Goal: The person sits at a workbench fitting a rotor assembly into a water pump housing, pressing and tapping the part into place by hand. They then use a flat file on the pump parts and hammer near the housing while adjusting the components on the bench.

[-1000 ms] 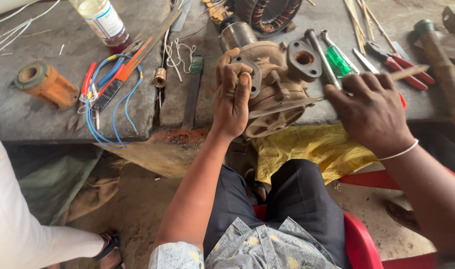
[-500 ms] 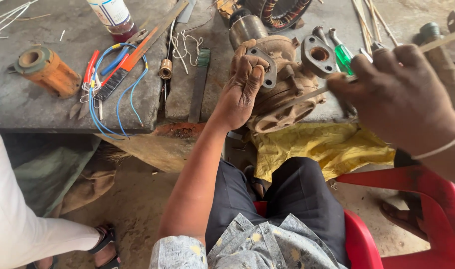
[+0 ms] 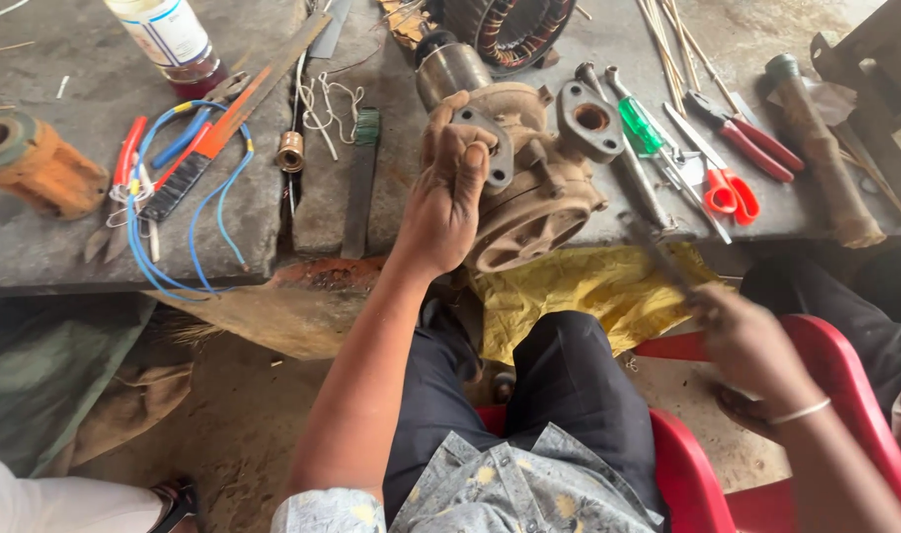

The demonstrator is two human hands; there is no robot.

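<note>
Gripping rusty brown cast-metal pump housing (image 3: pixel 529 188) at bench edge, left hand (image 3: pixel 445 197) closed on it | right hand (image 3: pixel 751 345), four o'clock, holds blurred thin rod (image 3: pixel 658 247) | risk: housing could tip off onto yellow cloth (image 3: pixel 579 286).

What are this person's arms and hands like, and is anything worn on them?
Both forearms are bare. The left hand looks smeared with dark grime. The right hand is motion-blurred, with a thin pale bangle at its wrist. A patterned grey-blue short sleeve shows at the left upper arm.
</note>
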